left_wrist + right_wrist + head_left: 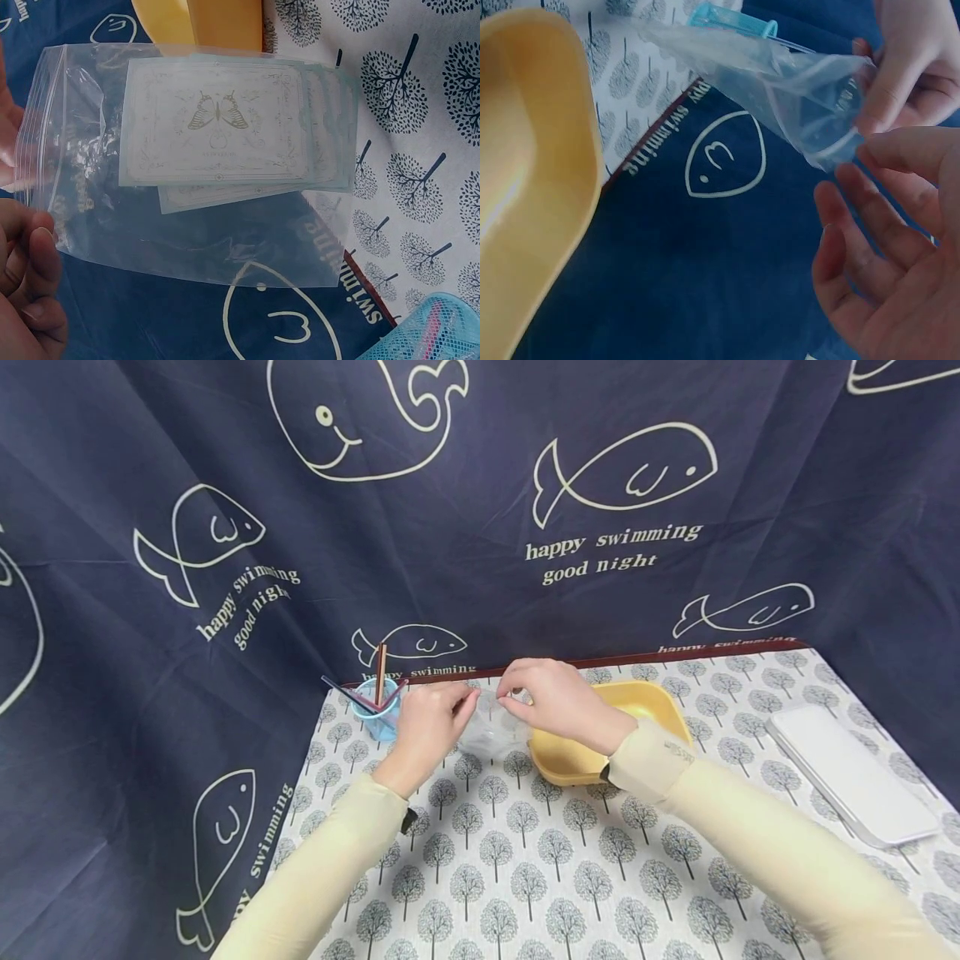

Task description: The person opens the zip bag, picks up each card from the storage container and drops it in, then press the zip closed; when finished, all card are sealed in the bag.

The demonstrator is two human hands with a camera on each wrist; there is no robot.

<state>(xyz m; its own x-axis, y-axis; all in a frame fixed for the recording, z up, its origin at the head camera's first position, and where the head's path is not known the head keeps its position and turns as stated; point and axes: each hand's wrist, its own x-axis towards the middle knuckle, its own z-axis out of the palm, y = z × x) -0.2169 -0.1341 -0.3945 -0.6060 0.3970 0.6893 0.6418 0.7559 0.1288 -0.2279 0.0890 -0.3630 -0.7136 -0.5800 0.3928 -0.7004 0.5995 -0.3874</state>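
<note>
A clear zip bag (187,240) hangs between my hands, with several pale cards (217,127) inside, the front one bearing a gold butterfly. My left hand (435,727) pinches the bag's zip edge near one corner, thumb against fingers. My right hand (558,697) faces it from the other side, thumb and forefinger at the same zip edge, its other fingers loosely bent. In the right wrist view the fingertips of the right hand (900,240) come close to those of the left hand (915,67).
Behind the right hand stands a yellow basin (645,702). A blue mesh cup (381,724) with pens or sticks stands beyond the left hand. At the right lies a white flat box-like object (851,772) on the tree-print cloth (525,885). A dark blue fish-print curtain (480,552) hangs behind.
</note>
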